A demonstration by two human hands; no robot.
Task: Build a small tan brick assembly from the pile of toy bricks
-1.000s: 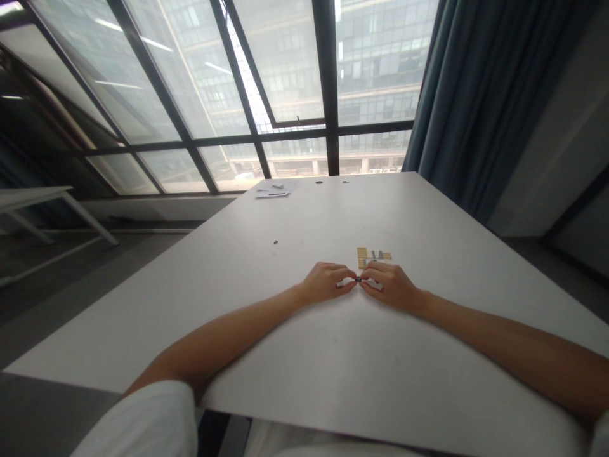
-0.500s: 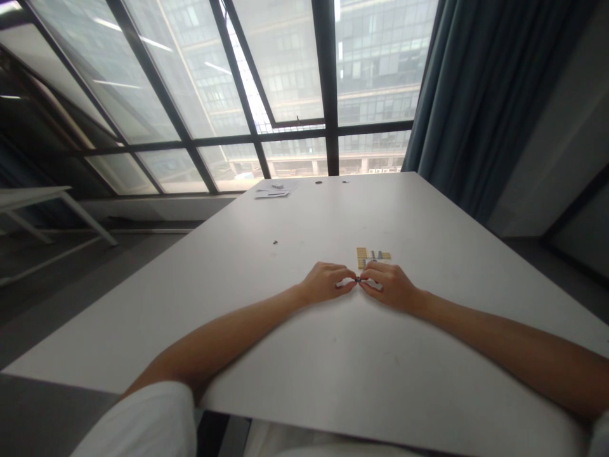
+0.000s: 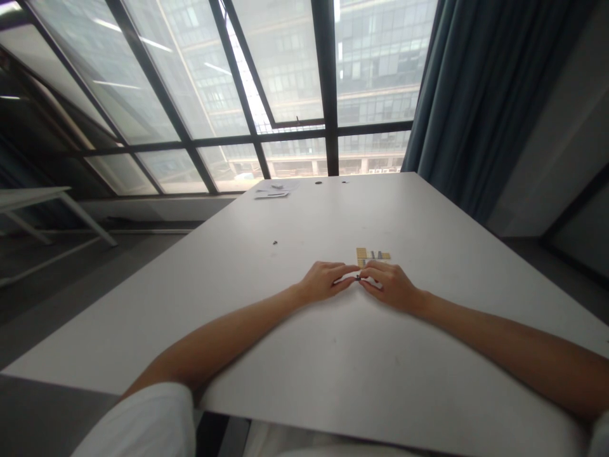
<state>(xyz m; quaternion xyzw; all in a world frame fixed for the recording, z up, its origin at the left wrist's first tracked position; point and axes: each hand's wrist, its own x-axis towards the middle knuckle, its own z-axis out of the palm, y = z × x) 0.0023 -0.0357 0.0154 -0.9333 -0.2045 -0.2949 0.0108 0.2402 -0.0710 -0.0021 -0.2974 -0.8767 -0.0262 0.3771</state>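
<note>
Between the fingertips of both hands is a small dark piece [image 3: 358, 277], too small to name. My right hand [image 3: 391, 284] is closed in a pinch on it from the right. From the left, the thumb and fingertips of my left hand [image 3: 326, 281] meet it, the forefinger stretched just above. Right behind the hands lies a flat yellow sheet [image 3: 362, 253] with white and dark strips, partly hidden by my right fingers. Both hands rest low over the white table [image 3: 304, 355].
Further left on the table lies a tiny dark bit [image 3: 275, 242]. Papers [image 3: 272, 190] lie at the far left edge, and a dark round disc [image 3: 318, 183] sits at the far end. Windows stand behind; a blue curtain [image 3: 461, 114] hangs at the right.
The left forefinger has straightened and lifted slightly above the small dark piece, which looks turned a little. Arms and everything else stay in place.
</note>
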